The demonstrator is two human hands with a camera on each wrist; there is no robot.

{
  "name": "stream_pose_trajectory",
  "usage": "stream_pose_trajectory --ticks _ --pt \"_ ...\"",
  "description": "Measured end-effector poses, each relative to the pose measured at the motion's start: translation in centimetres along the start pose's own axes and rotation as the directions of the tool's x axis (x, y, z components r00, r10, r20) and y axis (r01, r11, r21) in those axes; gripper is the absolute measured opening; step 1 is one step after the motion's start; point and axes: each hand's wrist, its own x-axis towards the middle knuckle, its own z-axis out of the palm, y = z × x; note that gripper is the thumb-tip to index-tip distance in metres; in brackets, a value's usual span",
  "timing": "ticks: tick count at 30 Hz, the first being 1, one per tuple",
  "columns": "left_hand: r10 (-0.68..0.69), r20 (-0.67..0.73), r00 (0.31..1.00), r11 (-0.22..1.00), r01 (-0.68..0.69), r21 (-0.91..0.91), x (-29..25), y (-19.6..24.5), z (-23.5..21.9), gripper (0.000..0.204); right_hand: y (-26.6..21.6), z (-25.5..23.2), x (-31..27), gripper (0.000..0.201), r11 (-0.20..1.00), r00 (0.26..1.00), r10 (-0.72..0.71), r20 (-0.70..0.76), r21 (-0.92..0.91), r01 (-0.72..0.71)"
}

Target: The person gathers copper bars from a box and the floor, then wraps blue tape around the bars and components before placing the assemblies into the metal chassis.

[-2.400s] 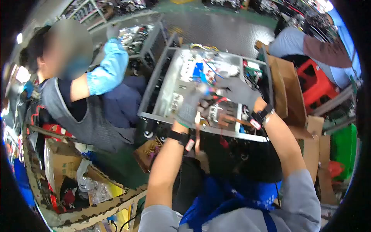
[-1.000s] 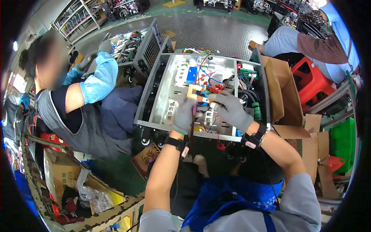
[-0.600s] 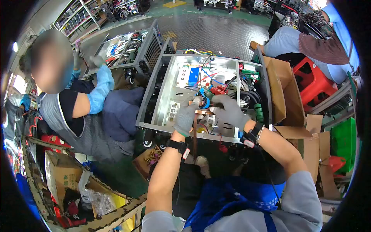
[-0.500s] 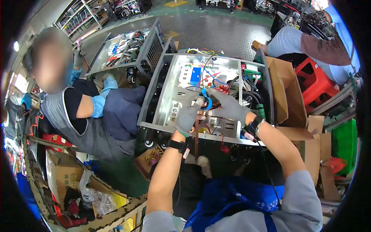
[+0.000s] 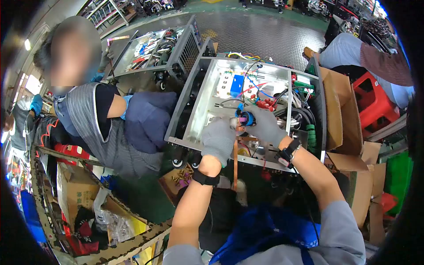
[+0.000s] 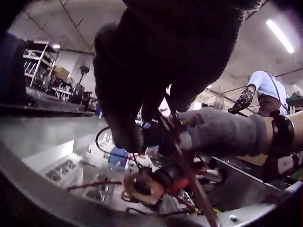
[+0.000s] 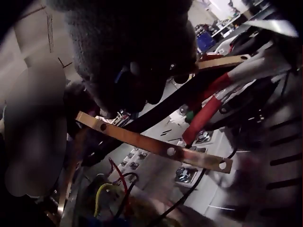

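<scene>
Both hands wear grey gloves and meet over the near part of an open metal equipment case (image 5: 194, 119). My left hand (image 5: 219, 136) pinches a copper strip (image 5: 236, 165) that hangs down past the case's front edge; its dark fingers hide the grip in the left wrist view. My right hand (image 5: 266, 125) curls round a blue ring-shaped part (image 5: 248, 118), close beside the left fingertips. A small purple piece (image 5: 242, 119) shows at the ring. Below the right hand, in the right wrist view, lies a copper bar with holes (image 7: 151, 142), near red-sleeved cables (image 7: 203, 120).
Wires and a blue block (image 5: 237, 85) fill the case's far part; black hoses and a green connector (image 5: 311, 134) lie at its right. A cardboard box (image 5: 333, 110) stands right of it. Another person (image 5: 106, 115) sits at the left, by a second case (image 5: 152, 51).
A pale square frame held by the left fingers a second ago no longer shows. The right fingers, stretched over the blue ring half a second ago, now curl round it. The head view has shifted.
</scene>
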Motion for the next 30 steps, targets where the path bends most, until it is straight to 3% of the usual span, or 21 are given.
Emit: stream_pose_trajectory --ticks 3,4,6,9,13,16,20,30 --pt "-0.129 0.058 0.990 0.979 0.136 -0.153 -0.8 1.5 -0.7 0.037 0.1 0.6 -0.1 0.050 1.000 0.999 0.017 -0.045 -0.021 -0.018" --pt "-0.114 -0.016 0.993 0.983 0.110 -0.149 -1.0 1.4 -0.4 0.034 0.1 0.8 0.1 0.051 0.999 0.998 -0.026 -0.064 -0.028 0.024" --pt "-0.075 -0.159 0.984 0.990 0.055 -0.130 -1.3 0.9 0.4 0.029 -0.3 0.8 0.0 0.052 0.999 0.992 0.027 -0.122 -0.032 -0.031" --pt "-0.080 -0.019 0.997 0.953 0.071 -0.296 -0.8 0.1 0.5 0.021 -0.7 0.9 0.0 0.052 0.995 0.981 0.045 -0.187 -0.083 -0.061" --pt "-0.003 -0.348 0.938 0.951 -0.104 -0.290 -1.3 0.3 0.4 0.020 -0.3 1.1 0.2 0.051 0.969 0.985 0.012 -0.174 -0.240 -0.055" --pt "-0.160 -0.272 0.949 0.831 -0.019 -0.556 -1.5 0.6 -1.7 0.022 -0.1 1.5 0.5 0.050 0.953 0.975 -0.050 -0.217 -0.303 -0.019" --pt "-0.149 -0.279 0.949 0.868 -0.010 -0.497 -0.3 0.9 -2.2 0.028 -1.5 1.6 0.6 0.050 0.931 0.969 -0.118 -0.217 -0.363 0.032" --pt "-0.255 -0.117 0.960 0.935 0.213 -0.283 2.8 1.1 -1.7 0.037 -3.1 0.6 1.9 0.046 0.841 0.957 -0.254 -0.140 -0.520 0.147"
